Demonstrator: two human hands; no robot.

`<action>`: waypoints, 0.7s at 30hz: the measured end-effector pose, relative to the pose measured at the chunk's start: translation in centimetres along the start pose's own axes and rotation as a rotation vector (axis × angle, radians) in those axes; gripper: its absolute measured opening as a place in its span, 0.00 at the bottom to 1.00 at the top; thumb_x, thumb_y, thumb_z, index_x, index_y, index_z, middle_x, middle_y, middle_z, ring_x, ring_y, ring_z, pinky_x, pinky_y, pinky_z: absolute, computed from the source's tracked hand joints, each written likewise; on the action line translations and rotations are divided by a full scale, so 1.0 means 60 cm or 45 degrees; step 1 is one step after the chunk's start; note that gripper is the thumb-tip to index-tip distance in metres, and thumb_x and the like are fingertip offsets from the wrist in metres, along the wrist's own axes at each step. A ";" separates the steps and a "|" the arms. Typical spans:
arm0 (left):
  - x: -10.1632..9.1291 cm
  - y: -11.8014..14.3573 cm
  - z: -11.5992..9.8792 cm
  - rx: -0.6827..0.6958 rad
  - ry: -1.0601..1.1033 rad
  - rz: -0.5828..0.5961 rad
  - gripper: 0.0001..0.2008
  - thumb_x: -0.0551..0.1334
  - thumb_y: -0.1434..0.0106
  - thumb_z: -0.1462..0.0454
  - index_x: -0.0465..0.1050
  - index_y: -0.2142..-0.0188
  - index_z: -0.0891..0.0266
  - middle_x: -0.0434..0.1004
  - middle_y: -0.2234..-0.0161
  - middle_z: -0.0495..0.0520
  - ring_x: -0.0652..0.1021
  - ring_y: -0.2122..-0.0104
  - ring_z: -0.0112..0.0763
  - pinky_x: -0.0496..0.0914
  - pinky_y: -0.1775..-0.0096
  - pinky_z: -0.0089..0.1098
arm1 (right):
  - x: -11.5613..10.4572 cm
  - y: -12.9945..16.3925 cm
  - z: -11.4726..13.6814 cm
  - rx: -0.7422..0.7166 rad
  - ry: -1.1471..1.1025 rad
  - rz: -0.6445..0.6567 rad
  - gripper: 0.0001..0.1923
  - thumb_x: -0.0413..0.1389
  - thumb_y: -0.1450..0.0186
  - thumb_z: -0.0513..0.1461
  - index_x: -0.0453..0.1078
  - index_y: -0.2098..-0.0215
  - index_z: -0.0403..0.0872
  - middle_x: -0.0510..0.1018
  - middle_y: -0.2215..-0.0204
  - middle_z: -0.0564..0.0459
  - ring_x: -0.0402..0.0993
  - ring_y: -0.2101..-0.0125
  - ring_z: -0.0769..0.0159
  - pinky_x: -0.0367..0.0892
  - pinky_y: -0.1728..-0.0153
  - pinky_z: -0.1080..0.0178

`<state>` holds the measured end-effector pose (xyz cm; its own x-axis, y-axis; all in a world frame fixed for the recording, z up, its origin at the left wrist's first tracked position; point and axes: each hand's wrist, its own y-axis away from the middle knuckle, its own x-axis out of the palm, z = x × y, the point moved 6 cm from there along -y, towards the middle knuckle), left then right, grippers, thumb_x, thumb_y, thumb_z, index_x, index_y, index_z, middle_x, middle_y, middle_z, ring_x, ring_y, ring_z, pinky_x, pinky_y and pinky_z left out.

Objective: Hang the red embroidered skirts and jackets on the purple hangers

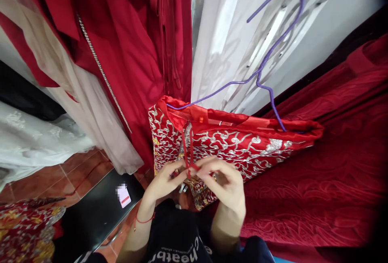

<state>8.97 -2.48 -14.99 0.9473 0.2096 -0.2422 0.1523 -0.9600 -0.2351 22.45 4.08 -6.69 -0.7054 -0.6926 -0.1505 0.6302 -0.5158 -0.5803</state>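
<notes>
A red skirt [230,143] with silver and gold embroidery hangs in front of me from a purple wire hanger [266,58], whose lower ends reach inside the red waistband. Two thin red ties [187,145] run down from the waistband to my fingers. My left hand [168,180] pinches a tie between thumb and fingers. Close beside it, my right hand [222,178] pinches the red tie too, where the strands cross or loop. Whether a knot has formed there I cannot tell. The skirt's lower part is hidden behind my hands and body.
Red gowns [121,32] and a white garment [36,137] hang at the left. A dark red curtain-like cloth [318,198] covers the right. On the tiled floor [63,178] stands a black bench [93,210], bearing a pink card-like item [124,200] and another embroidered red garment [24,230].
</notes>
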 end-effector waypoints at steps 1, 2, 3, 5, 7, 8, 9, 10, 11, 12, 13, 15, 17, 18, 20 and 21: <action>-0.001 0.004 0.000 -0.005 0.009 0.017 0.11 0.58 0.30 0.58 0.70 0.67 0.62 0.71 0.74 0.47 0.70 0.73 0.25 0.64 0.67 0.27 | 0.003 -0.012 -0.006 -0.013 0.073 -0.088 0.05 0.58 0.32 0.36 0.75 0.64 0.51 0.82 0.65 0.54 0.80 0.65 0.67 0.74 0.65 0.63; -0.003 0.008 0.000 -0.015 0.018 0.029 0.12 0.57 0.29 0.58 0.70 0.67 0.62 0.71 0.74 0.47 0.70 0.74 0.25 0.64 0.67 0.27 | 0.007 -0.022 -0.010 -0.022 0.153 -0.155 0.05 0.58 0.32 0.35 0.76 0.63 0.51 0.82 0.64 0.53 0.80 0.64 0.66 0.74 0.64 0.63; -0.005 0.012 0.000 -0.024 0.024 0.033 0.12 0.57 0.29 0.59 0.70 0.67 0.62 0.70 0.74 0.47 0.70 0.75 0.25 0.64 0.68 0.27 | 0.012 -0.030 -0.013 -0.038 0.225 -0.194 0.06 0.57 0.32 0.35 0.76 0.62 0.51 0.82 0.63 0.53 0.80 0.63 0.66 0.74 0.63 0.62; -0.008 0.017 -0.002 -0.026 0.027 0.034 0.12 0.57 0.29 0.59 0.69 0.68 0.62 0.70 0.75 0.47 0.70 0.75 0.25 0.64 0.69 0.26 | 0.024 -0.040 -0.013 -0.099 0.356 -0.187 0.07 0.57 0.32 0.33 0.76 0.60 0.51 0.82 0.63 0.54 0.79 0.62 0.66 0.73 0.60 0.61; -0.011 0.021 -0.008 0.001 0.023 0.025 0.12 0.57 0.30 0.60 0.68 0.69 0.63 0.70 0.76 0.47 0.70 0.76 0.24 0.64 0.69 0.26 | 0.034 -0.042 -0.007 -0.171 0.487 -0.136 0.08 0.57 0.32 0.32 0.75 0.58 0.51 0.83 0.63 0.55 0.76 0.61 0.66 0.72 0.58 0.60; -0.012 0.023 -0.011 0.017 0.018 0.016 0.12 0.57 0.30 0.61 0.68 0.70 0.63 0.70 0.77 0.46 0.69 0.77 0.24 0.64 0.69 0.26 | 0.038 -0.042 -0.005 -0.190 0.558 -0.113 0.09 0.57 0.32 0.33 0.75 0.57 0.51 0.83 0.62 0.55 0.75 0.61 0.65 0.71 0.57 0.59; -0.013 0.025 -0.014 0.031 0.010 0.007 0.12 0.57 0.30 0.61 0.68 0.71 0.62 0.69 0.78 0.46 0.69 0.77 0.23 0.64 0.69 0.26 | 0.041 -0.041 -0.002 -0.196 0.635 -0.099 0.09 0.58 0.33 0.33 0.74 0.56 0.50 0.82 0.62 0.54 0.74 0.61 0.64 0.70 0.57 0.58; -0.015 0.026 -0.017 0.042 0.000 0.001 0.12 0.57 0.30 0.62 0.67 0.71 0.62 0.69 0.78 0.45 0.69 0.78 0.23 0.64 0.70 0.25 | 0.043 -0.040 0.000 -0.192 0.711 -0.094 0.09 0.59 0.33 0.34 0.74 0.55 0.49 0.82 0.61 0.53 0.73 0.60 0.62 0.69 0.57 0.57; -0.016 0.028 -0.020 0.052 -0.007 -0.004 0.12 0.57 0.31 0.62 0.67 0.72 0.62 0.69 0.79 0.45 0.69 0.78 0.23 0.64 0.70 0.25 | 0.044 -0.039 0.001 -0.183 0.775 -0.095 0.10 0.60 0.34 0.35 0.73 0.53 0.48 0.82 0.61 0.52 0.72 0.60 0.61 0.68 0.58 0.56; -0.017 0.030 -0.023 0.057 -0.011 -0.007 0.12 0.58 0.31 0.63 0.67 0.72 0.62 0.69 0.79 0.45 0.69 0.78 0.23 0.64 0.70 0.25 | 0.045 -0.037 0.003 -0.176 0.819 -0.099 0.12 0.60 0.34 0.36 0.72 0.52 0.48 0.82 0.62 0.52 0.73 0.60 0.60 0.67 0.58 0.55; -0.017 0.032 -0.025 0.056 -0.011 -0.006 0.11 0.58 0.31 0.63 0.67 0.72 0.62 0.69 0.79 0.45 0.69 0.78 0.22 0.64 0.70 0.25 | 0.046 -0.036 0.005 -0.178 0.838 -0.112 0.13 0.60 0.35 0.36 0.71 0.51 0.48 0.82 0.63 0.52 0.73 0.61 0.61 0.66 0.59 0.54; -0.018 0.037 -0.028 0.045 0.006 0.010 0.11 0.59 0.31 0.64 0.67 0.72 0.62 0.69 0.79 0.44 0.70 0.78 0.22 0.64 0.70 0.24 | 0.047 -0.030 0.010 -0.211 0.784 -0.148 0.13 0.59 0.35 0.33 0.70 0.52 0.48 0.82 0.64 0.54 0.74 0.63 0.62 0.65 0.60 0.55; -0.019 0.041 -0.030 0.035 0.038 0.027 0.10 0.58 0.31 0.64 0.68 0.71 0.62 0.70 0.78 0.45 0.70 0.78 0.21 0.64 0.70 0.24 | 0.044 -0.020 0.014 -0.275 0.646 -0.217 0.13 0.58 0.36 0.31 0.71 0.55 0.49 0.81 0.63 0.54 0.75 0.63 0.63 0.67 0.59 0.56; -0.020 0.042 -0.030 0.035 0.062 0.033 0.11 0.58 0.31 0.64 0.68 0.71 0.62 0.70 0.78 0.45 0.70 0.78 0.21 0.64 0.71 0.24 | 0.039 -0.015 0.015 -0.302 0.576 -0.290 0.12 0.57 0.36 0.30 0.71 0.56 0.49 0.80 0.63 0.53 0.75 0.62 0.63 0.68 0.59 0.56; -0.023 0.043 -0.028 0.046 0.110 0.024 0.12 0.57 0.30 0.63 0.68 0.71 0.63 0.69 0.79 0.45 0.69 0.79 0.21 0.63 0.72 0.24 | 0.019 -0.003 0.012 -0.292 0.479 -0.488 0.11 0.55 0.35 0.29 0.71 0.58 0.49 0.78 0.63 0.53 0.75 0.62 0.63 0.69 0.59 0.57; -0.025 0.043 -0.027 0.049 0.127 0.011 0.12 0.57 0.29 0.62 0.68 0.71 0.63 0.69 0.79 0.45 0.68 0.79 0.21 0.63 0.73 0.24 | 0.009 0.001 0.006 -0.241 0.461 -0.555 0.10 0.54 0.35 0.29 0.71 0.60 0.49 0.77 0.65 0.53 0.74 0.63 0.64 0.69 0.60 0.58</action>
<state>8.39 -5.60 -13.73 0.9721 0.1798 -0.1503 0.1346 -0.9534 -0.2700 22.24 3.52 -6.50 -0.9726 -0.2041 -0.1108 0.2128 -0.5920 -0.7773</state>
